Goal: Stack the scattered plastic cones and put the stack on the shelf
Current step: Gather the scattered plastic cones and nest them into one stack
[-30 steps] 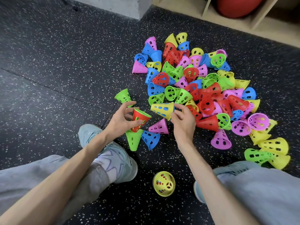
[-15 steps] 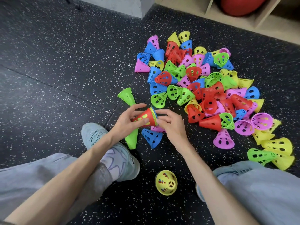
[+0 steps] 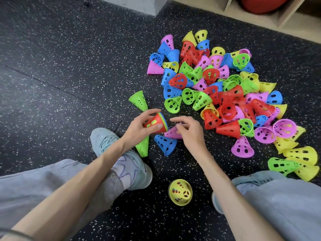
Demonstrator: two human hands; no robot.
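Observation:
My left hand (image 3: 135, 130) grips a short stack of nested cones (image 3: 155, 122) lying sideways, red on the outside with green, yellow and blue rims showing. Just to its right, my right hand (image 3: 191, 134) curls its fingers over the narrow end of a pink cone (image 3: 171, 133) lying on the floor. A big pile of loose red, green, blue, yellow and pink cones (image 3: 217, 87) spreads ahead and to the right. The wooden shelf (image 3: 284, 23) stands at the far right.
Single cones lie near my hands: a blue one (image 3: 165, 144), two green ones (image 3: 143, 147) (image 3: 139, 100), and a yellow one (image 3: 180, 192) between my legs. My shoe (image 3: 111, 145) sits under my left wrist. A red ball (image 3: 264, 4) fills a shelf compartment.
My right hand took a yellow cone from the pile and pushed it into the stack, then drew back and came down on the pink cone. The left hand turned the stack sideways.

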